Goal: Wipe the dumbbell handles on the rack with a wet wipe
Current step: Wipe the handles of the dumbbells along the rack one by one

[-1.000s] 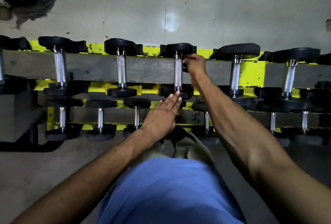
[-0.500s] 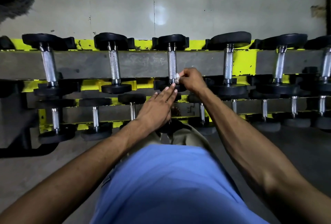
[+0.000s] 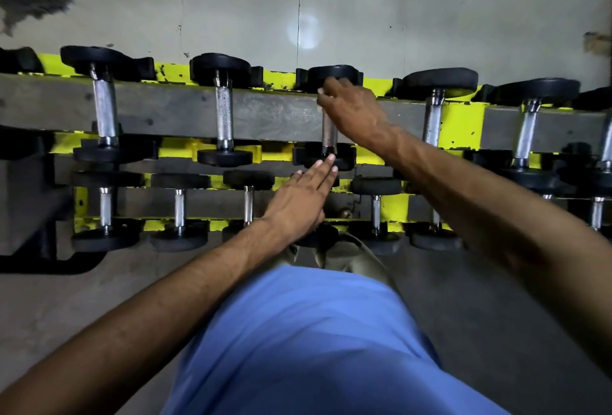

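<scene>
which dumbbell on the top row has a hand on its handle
The third full dumbbell from the left: the right hand grips its handle near the far end. The other handles are bare.

I get one view, from the head camera, set high and tipped steeply forward and down. It looks over the blue shirt and along both forearms to the rack, which crosses the whole frame just beyond the left hand. The right hand, curled on a dumbbell handle, sits near centre at arm's reach. Beyond it lies a pale surface. Nearer than the left hand, on its outer side, is floor.
</scene>
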### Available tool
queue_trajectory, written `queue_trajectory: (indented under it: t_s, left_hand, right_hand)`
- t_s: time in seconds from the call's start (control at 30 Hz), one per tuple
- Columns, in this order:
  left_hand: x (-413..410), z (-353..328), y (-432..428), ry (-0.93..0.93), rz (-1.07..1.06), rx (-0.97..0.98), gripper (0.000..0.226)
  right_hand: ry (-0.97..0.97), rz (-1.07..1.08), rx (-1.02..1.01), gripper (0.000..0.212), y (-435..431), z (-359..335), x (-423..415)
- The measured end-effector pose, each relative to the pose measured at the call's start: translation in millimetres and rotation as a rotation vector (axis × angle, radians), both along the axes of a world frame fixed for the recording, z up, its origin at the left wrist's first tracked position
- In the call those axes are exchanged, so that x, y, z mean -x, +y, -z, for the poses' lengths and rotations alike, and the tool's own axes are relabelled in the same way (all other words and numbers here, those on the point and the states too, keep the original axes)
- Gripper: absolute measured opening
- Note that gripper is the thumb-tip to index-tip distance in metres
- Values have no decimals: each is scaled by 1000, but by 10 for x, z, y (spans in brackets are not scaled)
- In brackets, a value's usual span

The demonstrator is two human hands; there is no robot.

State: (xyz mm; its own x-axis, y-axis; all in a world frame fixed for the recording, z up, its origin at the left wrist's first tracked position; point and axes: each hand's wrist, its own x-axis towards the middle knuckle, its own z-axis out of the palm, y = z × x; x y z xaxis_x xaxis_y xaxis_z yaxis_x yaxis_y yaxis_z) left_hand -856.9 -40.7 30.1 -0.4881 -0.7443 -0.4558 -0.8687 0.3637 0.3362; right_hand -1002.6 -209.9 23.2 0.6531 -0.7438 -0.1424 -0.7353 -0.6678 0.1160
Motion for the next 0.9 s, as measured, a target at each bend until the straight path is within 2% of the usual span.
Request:
queue_trajectory:
  t_s: [0.1,0.17,0.27,0.33,0.37,0.5,0.63,0.73,0.83,0.9]
  left_hand:
    - [20,25,18,8,-4,8,87]
    - [47,20,22,19,-14,12,85]
    - [51,3,26,21,-28,11,87]
    - [44,16,35,23,-34,28,88]
    - [45,27,41,28,-38,38,87]
    - [46,88,78,80,-41,59,74]
    - [-16,52,87,115,-1,97,69]
    - [10,-36,33,169,20,142,68]
    - [142,-128,-59,204,40,154,68]
    - [281,-183,-114,220,42,161,70]
  right_hand:
    - [162,-247,-314,18,189,23,-23]
    - [262,-322,-386,16,174,-48,-71]
    - [231,-200,-214,23,-73,-169,-155]
    - [210,-98,-186,24,-141,-227,-197]
    - [233,-86,-237,22,-112,-237,-236]
    - [350,-33,-651,15,148,-175,-418]
    - [133,20,-664,5,124,-232,-347]
    - [-107,126,-722,11,105,-314,-92]
    - [-412,361,-834,14,115,-347,297]
    - [-597,512,-834,19,130,-382,564]
